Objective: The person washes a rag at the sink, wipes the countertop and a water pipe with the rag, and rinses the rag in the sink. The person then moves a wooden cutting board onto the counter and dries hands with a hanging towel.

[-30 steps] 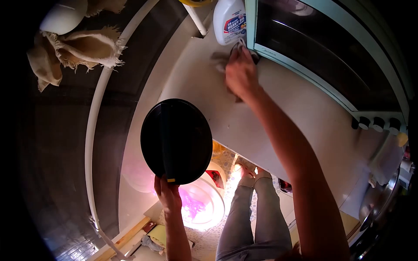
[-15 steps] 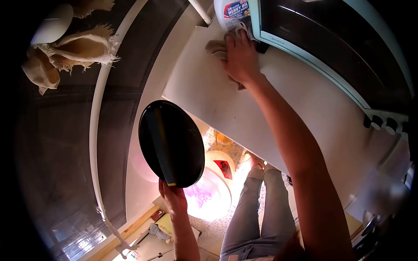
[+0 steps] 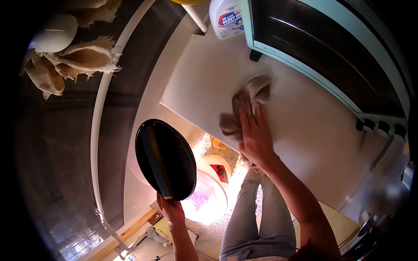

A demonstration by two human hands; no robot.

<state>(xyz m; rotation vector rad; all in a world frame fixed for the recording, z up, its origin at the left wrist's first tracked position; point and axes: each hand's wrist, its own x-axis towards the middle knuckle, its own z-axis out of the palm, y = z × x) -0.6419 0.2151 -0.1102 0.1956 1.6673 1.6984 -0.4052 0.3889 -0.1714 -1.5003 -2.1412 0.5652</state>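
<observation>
My left hand (image 3: 171, 209) grips the lower rim of a glossy black round tray (image 3: 174, 150), holding it tilted on edge out beyond the counter. A dark band with a yellowish end runs across the tray's face. On the white counter (image 3: 305, 126), my right hand (image 3: 256, 132) presses a crumpled brown-grey cloth (image 3: 252, 93) near the front edge. Its fingers stretch forward over the cloth, part of which sticks out to the left and beyond the fingertips.
A pale blue Midea oven (image 3: 305, 74) stands along the counter's back, with a white cleaner bottle (image 3: 225, 19) beside it. Frayed cloths (image 3: 87, 56) hang from a white rail (image 3: 96, 117) at left. Below are a brightly lit tub (image 3: 207, 202) and my legs (image 3: 261, 217).
My right hand has drawn the cloth from beside the bottle and oven foot back toward the counter's front edge. The black tray and my left hand sit slightly lower in view.
</observation>
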